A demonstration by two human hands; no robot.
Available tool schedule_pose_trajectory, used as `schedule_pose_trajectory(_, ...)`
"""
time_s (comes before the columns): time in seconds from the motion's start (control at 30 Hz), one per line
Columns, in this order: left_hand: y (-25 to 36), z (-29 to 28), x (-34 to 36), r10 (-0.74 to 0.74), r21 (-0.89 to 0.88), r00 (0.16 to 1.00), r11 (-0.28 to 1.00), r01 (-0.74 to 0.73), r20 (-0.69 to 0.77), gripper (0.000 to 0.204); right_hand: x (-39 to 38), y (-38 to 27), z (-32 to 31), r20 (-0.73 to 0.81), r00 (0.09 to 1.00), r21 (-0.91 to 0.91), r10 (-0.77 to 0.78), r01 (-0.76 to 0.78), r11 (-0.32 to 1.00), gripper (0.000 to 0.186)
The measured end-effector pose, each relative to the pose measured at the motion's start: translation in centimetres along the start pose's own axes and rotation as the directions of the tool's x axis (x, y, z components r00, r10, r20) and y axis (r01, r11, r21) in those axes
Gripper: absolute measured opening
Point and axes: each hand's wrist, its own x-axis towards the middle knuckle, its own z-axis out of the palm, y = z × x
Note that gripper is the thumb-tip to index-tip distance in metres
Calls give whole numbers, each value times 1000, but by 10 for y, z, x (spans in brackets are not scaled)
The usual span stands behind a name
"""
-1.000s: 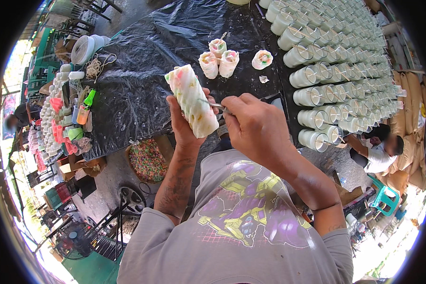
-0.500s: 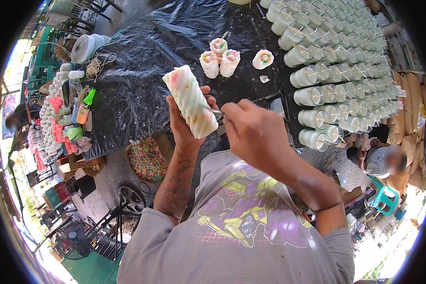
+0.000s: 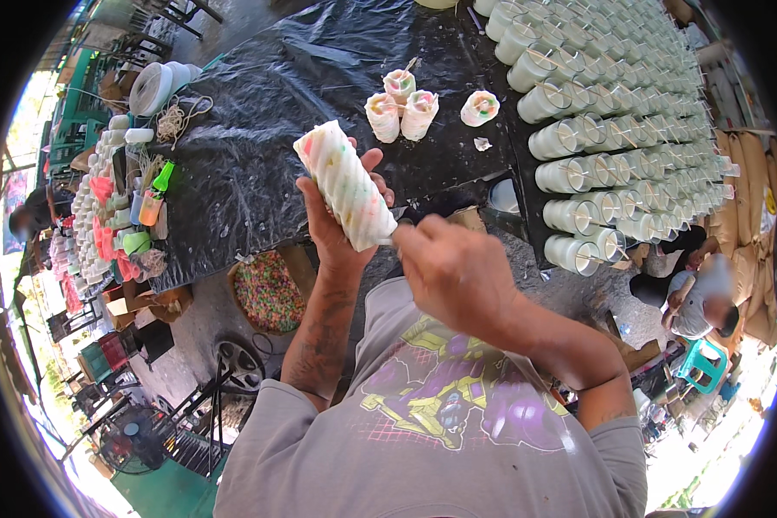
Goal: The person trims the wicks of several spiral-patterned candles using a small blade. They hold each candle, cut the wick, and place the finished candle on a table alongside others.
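My left hand grips a tall white wax candle with twisted ridges and pink, yellow and green flecks, held tilted. My right hand is closed at the candle's lower end on a small metal tool, mostly hidden in my fingers. Beyond them on the black plastic sheet are three similar pillars grouped together, a single one with coloured bits on top, and a small white scrap.
Rows of white-filled glasses fill the right. Cups, pink pieces and bottles crowd the left. A box of coloured bits is below the table. A co-worker bends near a green stool; another person is far left.
My right hand and tool have moved down to the candle's lower end. The candle has turned and shifted slightly left. The co-worker at right has bent over and moved lower.
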Motion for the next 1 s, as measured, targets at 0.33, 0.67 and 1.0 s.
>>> schedule_pose_trajectory(0.33, 3, 1, -3, 25, 69, 999, 997, -22, -38, 85, 1, 1, 1, 35, 999, -45, 10, -9, 999, 12)
schedule_pose_trajectory(0.67, 4, 5, -6, 39, 88, 997, 996, -32, -68, 88, 3, 2, -4, 20, 1000, -27, -20, 20, 999, 7)
schedule_pose_trajectory(1.0, 4, 10, -7, 66, 149, 992, 988, -50, -108, 86, -5, 1, -8, 7, 999, -69, -36, 37, 997, 9)
